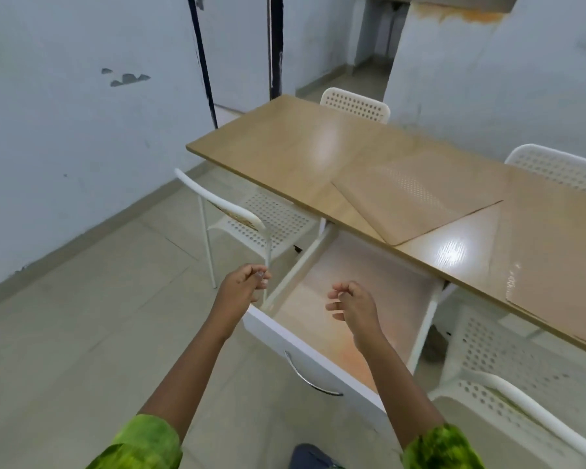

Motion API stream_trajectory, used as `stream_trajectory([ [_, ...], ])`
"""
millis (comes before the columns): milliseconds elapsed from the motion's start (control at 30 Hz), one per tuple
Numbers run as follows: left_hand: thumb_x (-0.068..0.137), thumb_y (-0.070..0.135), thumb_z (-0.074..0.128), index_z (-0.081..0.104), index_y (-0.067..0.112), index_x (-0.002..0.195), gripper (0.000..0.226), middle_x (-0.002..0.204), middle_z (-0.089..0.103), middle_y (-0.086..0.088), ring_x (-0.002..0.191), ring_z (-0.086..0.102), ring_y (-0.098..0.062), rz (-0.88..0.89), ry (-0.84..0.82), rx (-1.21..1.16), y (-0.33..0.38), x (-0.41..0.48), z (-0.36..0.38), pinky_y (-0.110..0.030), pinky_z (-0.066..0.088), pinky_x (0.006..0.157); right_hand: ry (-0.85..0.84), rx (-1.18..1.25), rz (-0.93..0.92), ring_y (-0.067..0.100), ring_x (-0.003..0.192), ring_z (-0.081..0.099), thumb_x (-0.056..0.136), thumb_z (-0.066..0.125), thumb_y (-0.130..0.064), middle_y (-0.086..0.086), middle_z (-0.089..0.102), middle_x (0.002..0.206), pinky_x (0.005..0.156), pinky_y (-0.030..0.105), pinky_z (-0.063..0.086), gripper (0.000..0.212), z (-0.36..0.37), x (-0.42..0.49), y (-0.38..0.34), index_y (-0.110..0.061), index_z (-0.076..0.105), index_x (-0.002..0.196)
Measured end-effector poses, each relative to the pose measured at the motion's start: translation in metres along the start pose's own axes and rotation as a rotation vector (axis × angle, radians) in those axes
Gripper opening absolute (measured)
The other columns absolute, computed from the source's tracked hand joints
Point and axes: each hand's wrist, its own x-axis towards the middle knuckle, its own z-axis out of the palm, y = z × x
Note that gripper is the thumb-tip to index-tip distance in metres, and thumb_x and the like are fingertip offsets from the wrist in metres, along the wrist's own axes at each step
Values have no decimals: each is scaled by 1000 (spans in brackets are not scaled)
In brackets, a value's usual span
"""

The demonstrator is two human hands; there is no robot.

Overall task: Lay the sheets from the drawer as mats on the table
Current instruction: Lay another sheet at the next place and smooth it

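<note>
The white drawer [305, 346] under the wooden table [285, 143] stands pulled out. A thin translucent sheet [379, 265] covers the inside of the drawer and looks hazy orange-white. My left hand [247, 286] pinches its near left corner above the drawer's left side. My right hand [351, 304] pinches its near edge over the middle of the drawer. Two tan sheets lie flat on the table: one angled sheet [416, 201] in the middle and another sheet [555, 258] at the right end.
White perforated chairs stand around the table: one chair [251, 221] at the left of the drawer, one chair [508, 377] at the near right, and two on the far side [356, 104]. A pale wall runs along the left. An open doorway lies beyond the table.
</note>
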Motion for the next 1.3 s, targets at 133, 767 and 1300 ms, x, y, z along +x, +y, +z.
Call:
stream_trajectory([
  [133,97,15,42,61,21,95,20,94,64,7,90,59,-15,-9,-26,4,-5,40,-29,-28,46,74,16,3,25,18,67,57,91,30,2,6,59,87,56,24,41,32,38,26,-11,-17,54,80],
  [767,97,14,42,61,13,104,20,103,67,-4,92,61,-19,-35,-512,113,32,311,-40,-26,46,72,440,224,124,16,64,54,89,30,6,5,58,81,56,24,41,32,119,175,-74,-13,55,85],
  [1300,95,20,45,62,14,104,20,106,61,-7,107,57,-28,412,-1028,536,96,419,78,-29,39,77,950,113,178,21,75,55,89,42,-4,9,60,90,62,28,39,22,69,222,-90,-18,58,83],
])
